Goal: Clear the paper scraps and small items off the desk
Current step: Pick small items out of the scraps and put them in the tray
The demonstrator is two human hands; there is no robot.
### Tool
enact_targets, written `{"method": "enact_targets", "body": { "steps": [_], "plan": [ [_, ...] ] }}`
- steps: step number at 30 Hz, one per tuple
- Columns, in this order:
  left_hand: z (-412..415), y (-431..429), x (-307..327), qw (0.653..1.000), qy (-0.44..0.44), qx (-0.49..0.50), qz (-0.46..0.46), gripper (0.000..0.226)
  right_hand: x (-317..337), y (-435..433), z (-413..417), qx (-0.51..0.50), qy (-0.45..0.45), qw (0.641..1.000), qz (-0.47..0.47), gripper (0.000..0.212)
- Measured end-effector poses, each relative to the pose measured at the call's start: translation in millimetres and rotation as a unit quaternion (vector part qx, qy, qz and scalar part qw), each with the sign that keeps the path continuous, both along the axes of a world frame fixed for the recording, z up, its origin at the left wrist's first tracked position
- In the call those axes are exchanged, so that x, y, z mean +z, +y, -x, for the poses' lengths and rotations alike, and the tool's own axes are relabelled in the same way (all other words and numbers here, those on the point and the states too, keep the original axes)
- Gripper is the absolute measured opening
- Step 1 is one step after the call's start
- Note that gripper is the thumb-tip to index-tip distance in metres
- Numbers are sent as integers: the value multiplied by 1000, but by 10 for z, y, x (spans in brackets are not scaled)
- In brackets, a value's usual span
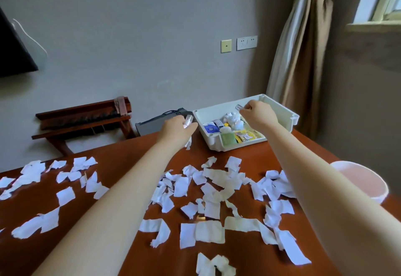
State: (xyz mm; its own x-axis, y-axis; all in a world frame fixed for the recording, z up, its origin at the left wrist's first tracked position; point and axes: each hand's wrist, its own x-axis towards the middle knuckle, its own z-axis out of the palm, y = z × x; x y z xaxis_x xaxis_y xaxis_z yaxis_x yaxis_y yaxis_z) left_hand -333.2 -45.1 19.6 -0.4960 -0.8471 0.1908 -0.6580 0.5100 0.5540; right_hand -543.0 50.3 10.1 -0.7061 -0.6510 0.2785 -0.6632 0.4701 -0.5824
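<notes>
Torn white paper scraps (208,191) lie strewn across most of the brown desk (121,160), apparently ungathered, so most of the job seems left. Several small items (233,121) sit in the white tray (290,119) at the far edge. Over it the right hand (258,114) pinches a small clear piece (238,107). Just beside it the left hand (176,130) grips a pale bottle (188,121).

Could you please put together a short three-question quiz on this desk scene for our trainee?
1. True or false: the paper scraps are already off the desk.
2. Which hand is above the inside of the white tray? A) left B) right
3. Fill in: the pink bin is on the person's ____ side.
Key: 1 false; 2 B, the right hand, pinching a clear item; the left hand grips a small bottle beside the tray; 3 right.
</notes>
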Motion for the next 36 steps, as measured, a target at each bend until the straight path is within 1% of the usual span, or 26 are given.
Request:
{"method": "enact_targets", "body": {
  "steps": [2,4,8,11,12,15,17,19,21,23,28,31,33,35,36],
  "plan": [
    [101,-45,-51,1000,1,-11,-2,45,-52,-94,86,9,14,1000,-19,26],
    [183,-72,-120,1000,-7,-24,-15,47,-132,-157,178,20,23,998,-49,24],
    [280,-120,-283,998,-13,-39,-53,45,-307,-242,320,44,17,993,-104,22],
    [309,-122,-310,996,-12,-35,-79,41,-380,-278,300,68,24,989,-132,35],
    [309,-127,-310,996,-12,-33,-83,39,-413,-294,289,73,34,986,-143,35],
    [278,-156,-315,997,0,-23,-74,34,-491,-340,263,58,72,981,-168,28],
    [248,-164,-306,997,4,-19,-71,33,-494,-352,242,44,79,979,-183,32],
    [219,-163,-269,998,2,-19,-59,33,-463,-348,210,36,80,980,-176,34],
    [189,-164,-208,999,4,-18,-40,33,-430,-333,168,25,88,986,-139,35],
    [166,-159,-148,999,14,-15,-24,34,-384,-310,110,26,104,987,-121,37],
    [213,-63,67,997,79,-3,16,32,-317,-157,78,48,106,985,-130,31],
    [411,3,220,994,112,-13,4,34,-332,9,204,29,89,985,-143,29],
    [627,53,265,992,120,-24,-19,38,-349,113,311,11,61,986,-153,30],
    [875,98,246,993,101,-35,-42,41,-378,183,400,5,39,987,-158,33],
    [996,111,213,995,80,-41,-50,39,-397,203,430,5,35,986,-162,35]
  ]
}}
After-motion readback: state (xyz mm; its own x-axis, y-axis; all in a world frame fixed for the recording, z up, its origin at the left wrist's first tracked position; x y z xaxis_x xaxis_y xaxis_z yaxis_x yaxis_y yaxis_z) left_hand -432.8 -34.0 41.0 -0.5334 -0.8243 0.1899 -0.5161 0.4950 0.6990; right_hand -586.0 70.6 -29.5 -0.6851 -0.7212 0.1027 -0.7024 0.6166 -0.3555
